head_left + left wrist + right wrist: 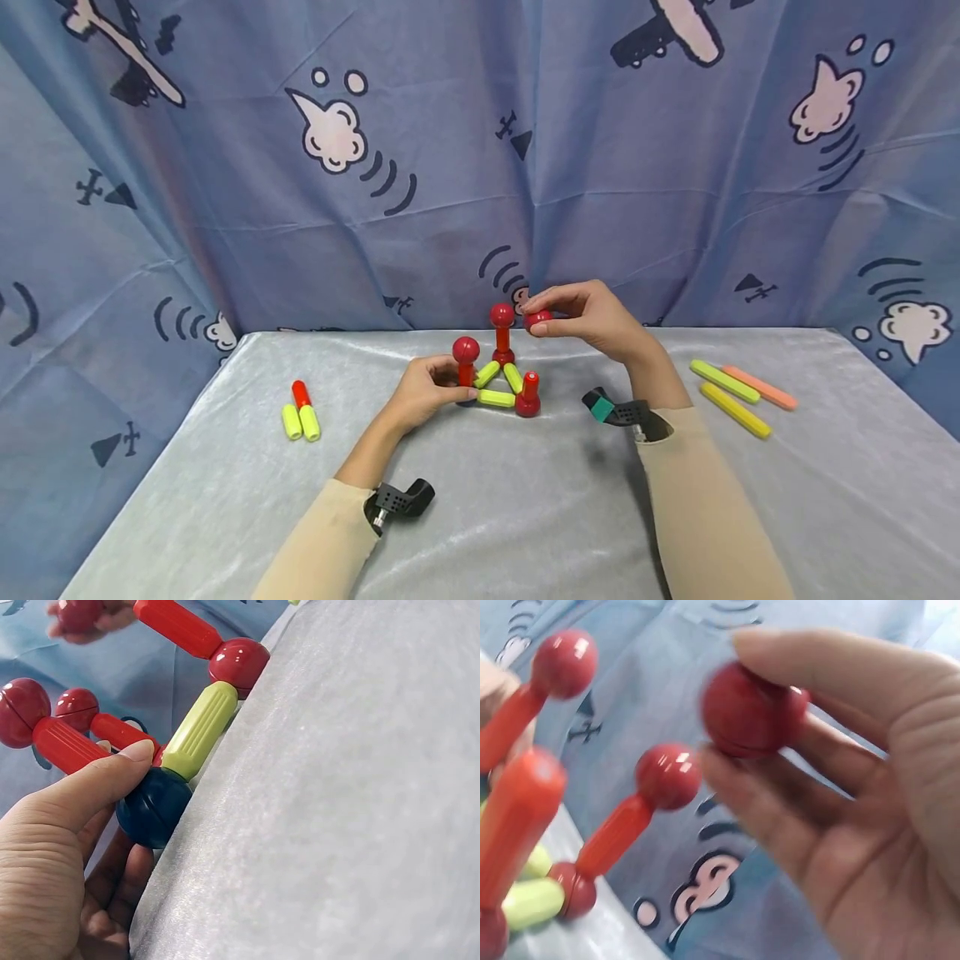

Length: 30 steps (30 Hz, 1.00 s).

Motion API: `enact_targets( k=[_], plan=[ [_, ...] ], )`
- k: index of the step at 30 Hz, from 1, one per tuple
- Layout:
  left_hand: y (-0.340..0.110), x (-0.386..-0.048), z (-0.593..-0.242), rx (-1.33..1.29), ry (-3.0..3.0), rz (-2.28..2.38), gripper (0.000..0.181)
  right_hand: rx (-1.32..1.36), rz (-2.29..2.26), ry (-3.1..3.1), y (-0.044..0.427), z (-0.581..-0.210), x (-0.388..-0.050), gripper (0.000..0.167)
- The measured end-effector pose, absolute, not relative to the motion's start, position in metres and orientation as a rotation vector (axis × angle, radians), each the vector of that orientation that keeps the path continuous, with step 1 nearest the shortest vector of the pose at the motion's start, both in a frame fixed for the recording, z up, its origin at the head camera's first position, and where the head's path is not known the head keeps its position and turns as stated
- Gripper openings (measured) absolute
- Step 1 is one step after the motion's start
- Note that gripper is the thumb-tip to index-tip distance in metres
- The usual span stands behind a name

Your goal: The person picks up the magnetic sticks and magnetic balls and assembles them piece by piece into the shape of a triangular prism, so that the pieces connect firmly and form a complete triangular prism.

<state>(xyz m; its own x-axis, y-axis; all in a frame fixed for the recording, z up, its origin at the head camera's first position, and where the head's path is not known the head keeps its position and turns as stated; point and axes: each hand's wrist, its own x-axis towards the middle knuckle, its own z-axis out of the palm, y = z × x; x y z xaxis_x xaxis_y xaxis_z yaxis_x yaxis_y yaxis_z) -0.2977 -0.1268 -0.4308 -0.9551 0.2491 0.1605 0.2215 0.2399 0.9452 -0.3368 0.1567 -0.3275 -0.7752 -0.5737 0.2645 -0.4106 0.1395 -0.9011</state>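
Note:
A triangle of green rods (496,398) joins balls at three corners, with a red rod standing on each. Red balls top the rear rod (502,315) and the left rod (466,350); the front right rod (530,385) has a bare top. My left hand (426,392) grips the left corner, thumb and fingers around the red rod's base and the blue ball (154,808). Raised behind and right of the bare rod, my right hand (592,321) pinches a loose red ball (754,710) between thumb and fingers, apart from the structure.
On the left of the table (225,500) lie two short green rods (292,422) and a red one (301,393). Longer green (725,382), yellow (736,410) and orange (760,387) rods lie at the right. A patterned blue curtain (435,167) hangs behind.

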Motion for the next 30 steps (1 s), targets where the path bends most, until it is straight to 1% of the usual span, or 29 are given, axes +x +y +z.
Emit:
enact_targets(
  k=[3,7,11,15,20,24,30],
  plan=[
    [-0.1272,-0.2977,-0.4296,0.473,2.451,1.866,0.034,-1.073,-1.612,2.109,0.1589,-0.3207,-0.3331,0.023],
    [-0.1274,-0.2974,-0.4292,0.472,2.446,1.869,0.034,-1.138,-1.456,2.014,0.1574,-0.3181,-0.3311,0.025],
    [-0.1274,-0.2966,-0.4285,0.479,2.445,1.874,0.034,-1.133,-1.360,1.987,0.1526,-0.3184,-0.3305,0.030],
    [-0.1268,-0.2962,-0.4272,0.481,2.446,1.875,0.034,-1.100,-1.314,1.998,0.1508,-0.3208,-0.3317,0.031],
    [-0.1259,-0.2972,-0.4266,0.481,2.443,1.873,0.033,-1.115,-1.311,2.002,0.1526,-0.3239,-0.3337,0.033],
    [-0.1263,-0.2975,-0.4275,0.493,2.432,1.877,0.033,-1.128,-1.351,2.006,0.1537,-0.3251,-0.3333,0.039],
    [-0.1270,-0.2970,-0.4283,0.493,2.434,1.876,0.034,-1.131,-1.564,2.073,0.1567,-0.3262,-0.3318,0.036]
  ],
)
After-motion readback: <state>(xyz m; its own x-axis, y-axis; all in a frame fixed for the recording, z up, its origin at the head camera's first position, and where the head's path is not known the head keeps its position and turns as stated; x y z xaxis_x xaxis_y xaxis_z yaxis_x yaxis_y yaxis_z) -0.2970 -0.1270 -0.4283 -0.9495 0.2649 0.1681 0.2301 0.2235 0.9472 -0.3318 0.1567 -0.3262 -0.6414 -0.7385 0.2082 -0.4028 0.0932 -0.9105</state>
